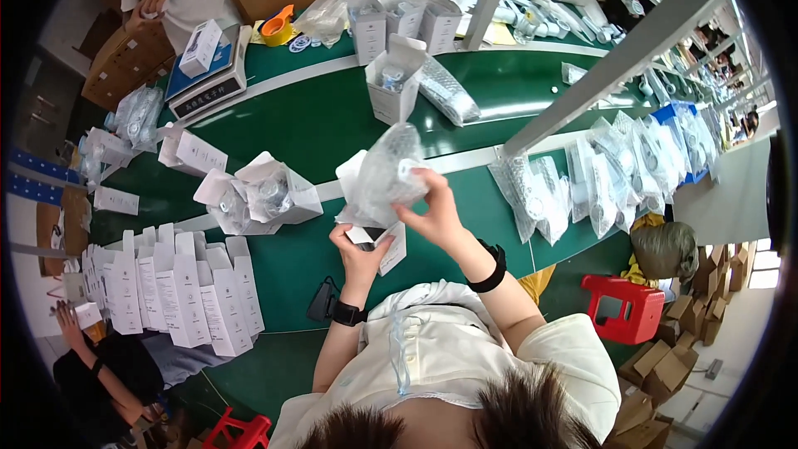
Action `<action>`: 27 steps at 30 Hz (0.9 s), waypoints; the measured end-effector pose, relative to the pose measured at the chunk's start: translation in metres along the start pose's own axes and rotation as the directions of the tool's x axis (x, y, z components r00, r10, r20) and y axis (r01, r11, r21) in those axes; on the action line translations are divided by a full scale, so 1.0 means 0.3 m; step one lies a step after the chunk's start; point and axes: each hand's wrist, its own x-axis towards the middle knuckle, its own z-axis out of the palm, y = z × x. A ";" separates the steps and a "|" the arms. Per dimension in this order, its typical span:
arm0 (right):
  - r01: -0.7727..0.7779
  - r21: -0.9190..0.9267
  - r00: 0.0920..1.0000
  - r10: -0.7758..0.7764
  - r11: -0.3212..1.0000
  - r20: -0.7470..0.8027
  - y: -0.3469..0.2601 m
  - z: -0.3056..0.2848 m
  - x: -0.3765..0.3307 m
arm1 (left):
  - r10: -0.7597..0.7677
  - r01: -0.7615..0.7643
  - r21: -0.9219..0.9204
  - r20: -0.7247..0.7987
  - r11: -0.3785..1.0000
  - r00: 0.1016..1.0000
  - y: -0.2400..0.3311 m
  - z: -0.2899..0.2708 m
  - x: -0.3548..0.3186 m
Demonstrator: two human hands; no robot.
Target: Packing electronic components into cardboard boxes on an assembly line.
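Observation:
Close in front of my body, my left hand (359,256) is wrapped round the lower part of an open white carton (394,253). Above its mouth, my right hand (438,213) pinches a bubble-wrap pouch (381,173) from the right side. A pale item shows faintly through the plastic, but its kind is hard to make out. The pouch hides much of the carton's top and raised flap. Just left of my hands, open white boxes (293,209) hold more bubble-wrapped items.
White cartons (179,291) stand packed together at left. Bubble-wrapped items (611,175) lie in a row at right, beside a slanting grey post (615,54). An open filled box (394,87) stands on the green table further back. Other people work across the table and at lower left. A red stool (623,308) stands at right.

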 end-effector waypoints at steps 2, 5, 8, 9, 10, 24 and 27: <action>-0.048 -0.091 0.999 0.048 0.995 -0.003 -0.088 0.012 -0.003 | 0.131 -0.130 0.066 -0.009 0.989 0.991 0.028 0.036 0.001; -0.129 -0.256 0.991 0.136 0.958 0.010 -0.163 0.015 -0.007 | 0.392 -0.377 0.203 -0.037 0.903 0.919 0.088 0.086 0.040; 0.112 -0.572 0.994 -0.091 0.812 0.065 -0.105 0.001 -0.036 | 0.555 -0.543 0.228 0.013 0.808 0.832 0.124 0.120 0.083; 0.110 -0.575 0.994 -0.094 0.811 0.058 -0.101 -0.013 -0.032 | 0.560 -0.549 0.224 0.017 0.805 0.828 0.103 0.113 0.083; 0.165 -0.566 0.985 -0.161 0.808 0.058 -0.095 -0.039 -0.025 | 0.459 -0.449 0.179 -0.016 0.875 0.888 0.057 0.091 0.069; -0.352 -0.895 0.907 0.336 0.275 -0.253 0.630 -0.189 0.485 | 0.346 -0.351 0.043 0.086 0.936 0.934 -0.040 -0.014 -0.065; -0.304 -0.904 0.911 0.370 0.301 -0.183 0.517 -0.184 0.393 | 0.315 -0.321 0.065 0.084 0.945 0.945 -0.037 -0.015 -0.053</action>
